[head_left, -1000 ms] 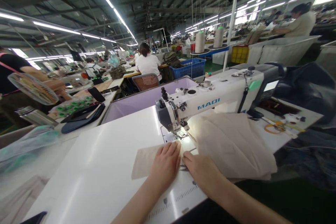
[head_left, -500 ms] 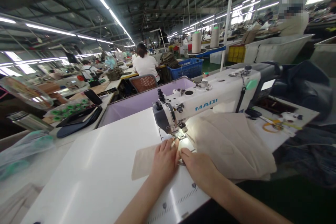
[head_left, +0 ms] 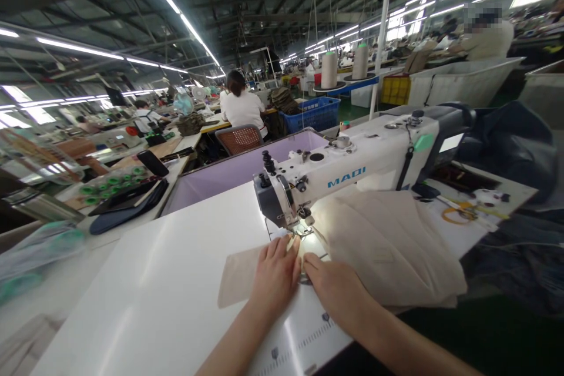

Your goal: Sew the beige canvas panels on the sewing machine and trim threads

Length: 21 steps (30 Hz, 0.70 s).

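Observation:
On the white table, the head of a sewing machine [head_left: 343, 173] stands over a small lit spot at its needle and presser foot. My left hand [head_left: 275, 273] lies flat on a small beige fabric piece [head_left: 237, 279], fingers stretched toward the presser foot and fingertips just in front of it. Close on its right, my right hand [head_left: 337, 285] is closed, thumb and fingers pinched at the fabric's edge; the exact grip is partly hidden. A larger folded beige cloth [head_left: 392, 247] is bunched under the machine arm, beyond my right hand.
Scissors [head_left: 460, 208] and small tools lie right of the machine. Behind the table is a lilac-lined bin [head_left: 211, 182]. Thread cones [head_left: 329, 70] stand on a rack. At left are a dark blue pouch [head_left: 127, 205] and a plastic bag [head_left: 39, 252]. A seated person [head_left: 242, 106] works ahead.
The view has shifted slightly. Both hands stay close together at the presser foot, with the small fabric piece under the left one; little else differs.

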### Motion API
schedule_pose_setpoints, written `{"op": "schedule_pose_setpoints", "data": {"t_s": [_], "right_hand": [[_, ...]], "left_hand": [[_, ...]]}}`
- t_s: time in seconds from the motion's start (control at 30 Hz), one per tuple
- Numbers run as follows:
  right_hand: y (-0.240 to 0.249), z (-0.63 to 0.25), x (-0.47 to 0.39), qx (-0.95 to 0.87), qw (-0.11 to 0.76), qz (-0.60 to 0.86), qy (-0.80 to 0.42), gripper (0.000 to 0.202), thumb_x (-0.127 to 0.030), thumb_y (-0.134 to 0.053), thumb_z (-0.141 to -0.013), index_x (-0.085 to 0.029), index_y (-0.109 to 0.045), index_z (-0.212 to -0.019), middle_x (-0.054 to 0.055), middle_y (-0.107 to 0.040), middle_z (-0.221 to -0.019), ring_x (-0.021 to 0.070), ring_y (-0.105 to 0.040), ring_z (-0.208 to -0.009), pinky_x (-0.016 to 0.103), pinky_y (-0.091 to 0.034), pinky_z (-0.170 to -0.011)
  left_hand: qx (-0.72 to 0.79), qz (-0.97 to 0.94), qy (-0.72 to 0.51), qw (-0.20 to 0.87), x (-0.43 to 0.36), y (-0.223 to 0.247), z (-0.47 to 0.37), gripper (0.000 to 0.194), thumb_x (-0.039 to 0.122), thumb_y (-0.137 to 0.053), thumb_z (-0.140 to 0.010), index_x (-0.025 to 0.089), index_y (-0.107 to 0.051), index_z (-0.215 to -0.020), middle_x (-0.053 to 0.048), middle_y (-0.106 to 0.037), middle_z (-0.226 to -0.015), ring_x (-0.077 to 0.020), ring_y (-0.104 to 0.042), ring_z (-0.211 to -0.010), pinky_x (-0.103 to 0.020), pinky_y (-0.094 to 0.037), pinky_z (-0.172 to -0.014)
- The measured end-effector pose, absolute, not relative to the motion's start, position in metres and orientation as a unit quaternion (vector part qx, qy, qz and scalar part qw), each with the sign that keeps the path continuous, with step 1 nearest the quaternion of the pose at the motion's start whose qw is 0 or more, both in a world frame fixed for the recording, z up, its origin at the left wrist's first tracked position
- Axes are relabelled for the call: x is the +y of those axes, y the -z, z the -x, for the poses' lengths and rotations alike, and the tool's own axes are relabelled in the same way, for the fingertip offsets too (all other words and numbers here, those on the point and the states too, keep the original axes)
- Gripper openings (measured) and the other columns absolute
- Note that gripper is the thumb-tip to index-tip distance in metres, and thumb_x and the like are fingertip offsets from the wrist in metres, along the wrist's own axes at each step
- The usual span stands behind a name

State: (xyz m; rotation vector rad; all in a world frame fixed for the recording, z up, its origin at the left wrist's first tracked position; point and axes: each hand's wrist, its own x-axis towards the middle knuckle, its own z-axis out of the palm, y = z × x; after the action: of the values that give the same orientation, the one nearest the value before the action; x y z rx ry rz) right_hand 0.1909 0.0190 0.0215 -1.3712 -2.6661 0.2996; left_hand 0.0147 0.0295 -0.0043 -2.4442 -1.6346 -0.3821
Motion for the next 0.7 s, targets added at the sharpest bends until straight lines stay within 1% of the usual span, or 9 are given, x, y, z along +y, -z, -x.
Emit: {"op": "schedule_pose_setpoints", "data": {"t_s": [0.17,0.37,0.57,0.63,0.7], "right_hand": [[-0.014,-0.190,0.020,-0.883,0.068,0.454,-0.096,0.027,-0.005,-0.047,-0.094,-0.018,-0.064,-0.111,0.007,-0.069,-0.103,0.0171,-0.070,-0.075,0.022,-0.050,-0.060],[-0.010,-0.188,0.025,-0.888,0.075,0.447,-0.079,0.026,-0.004,-0.045,-0.095,-0.018,-0.063,-0.109,0.007,-0.067,-0.101,0.0180,-0.070,-0.075,0.024,-0.050,-0.058],[-0.016,-0.191,0.024,-0.893,0.067,0.438,-0.072,0.029,-0.003,-0.043,-0.094,-0.017,-0.064,-0.107,0.007,-0.069,-0.100,0.0182,-0.071,-0.074,0.024,-0.051,-0.059],[-0.014,-0.192,0.021,-0.898,0.069,0.430,-0.067,0.029,-0.004,-0.044,-0.093,-0.017,-0.064,-0.110,0.008,-0.069,-0.102,0.0186,-0.070,-0.075,0.024,-0.052,-0.060],[-0.012,-0.194,0.017,-0.900,0.064,0.428,-0.060,0.033,-0.003,-0.046,-0.092,-0.016,-0.063,-0.117,0.009,-0.069,-0.104,0.0183,-0.070,-0.075,0.024,-0.053,-0.059]], "left_hand": [[-0.546,0.826,0.118,0.070,0.029,0.004,-0.013,0.038,0.026,-0.047,-0.100,0.023,-0.060,-0.135,-0.011,-0.062,-0.137,-0.0281,-0.053,-0.125,-0.047,-0.045,-0.102],[-0.543,0.831,0.103,0.061,0.031,0.001,-0.010,0.040,0.027,-0.047,-0.100,0.022,-0.059,-0.138,-0.012,-0.060,-0.141,-0.0302,-0.053,-0.127,-0.049,-0.046,-0.103],[-0.533,0.836,0.106,0.072,0.027,0.000,-0.010,0.041,0.027,-0.045,-0.101,0.021,-0.059,-0.139,-0.014,-0.059,-0.142,-0.0313,-0.053,-0.130,-0.050,-0.048,-0.105],[-0.521,0.844,0.099,0.075,0.020,0.001,-0.009,0.042,0.025,-0.046,-0.100,0.019,-0.058,-0.139,-0.014,-0.059,-0.143,-0.0318,-0.053,-0.131,-0.049,-0.050,-0.105],[-0.499,0.859,0.095,0.064,0.010,0.000,-0.007,0.043,0.022,-0.048,-0.098,0.018,-0.057,-0.140,-0.013,-0.059,-0.143,-0.0310,-0.055,-0.130,-0.048,-0.050,-0.106]]}}
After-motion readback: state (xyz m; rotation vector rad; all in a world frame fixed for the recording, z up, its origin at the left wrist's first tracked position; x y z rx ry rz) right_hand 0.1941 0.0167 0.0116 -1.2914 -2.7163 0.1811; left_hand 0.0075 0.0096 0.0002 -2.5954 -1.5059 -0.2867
